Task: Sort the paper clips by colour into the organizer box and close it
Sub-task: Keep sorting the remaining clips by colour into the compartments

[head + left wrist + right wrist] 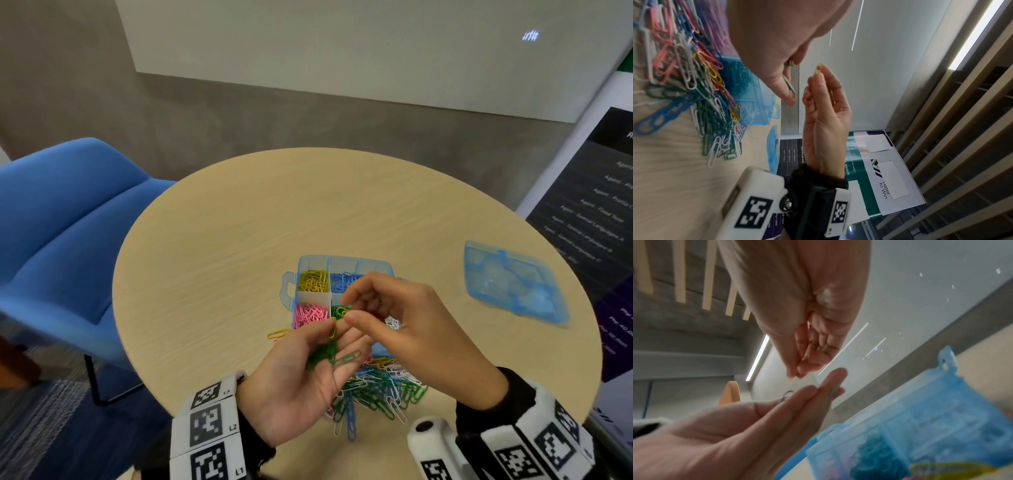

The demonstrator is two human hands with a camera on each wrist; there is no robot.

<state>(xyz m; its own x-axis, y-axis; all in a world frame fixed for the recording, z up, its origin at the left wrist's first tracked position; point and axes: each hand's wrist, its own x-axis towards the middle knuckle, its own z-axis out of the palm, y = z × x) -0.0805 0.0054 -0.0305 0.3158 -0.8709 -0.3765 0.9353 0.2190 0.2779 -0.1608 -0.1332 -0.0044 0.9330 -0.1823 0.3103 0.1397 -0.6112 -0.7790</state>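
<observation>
The right hand (404,322) hides the organizer box (310,265)'s right compartments; the right wrist view blurs its contents.

Organizer box (310,270), clear blue, open; yellow, blue, pink, green clips sorted in separate compartments. Lid (513,281) lies apart, far right on table. Mixed clip pile (380,389) just in front of box.

Left wrist band (209,428) in head view: marker tags lettered "L3", "L2", "L1", top to bottom. Dark banner (589,219) past the table's right edge: rows starting "Agent", rest too blurred. Left wrist view gets the same banner (879,170) sideways: "Refer to Win" on its white part, "watch" on the teal, "Referral's job level", "Agent - Profile A / B / C" on the dark part, and "Php 1,500" lower down.
</observation>
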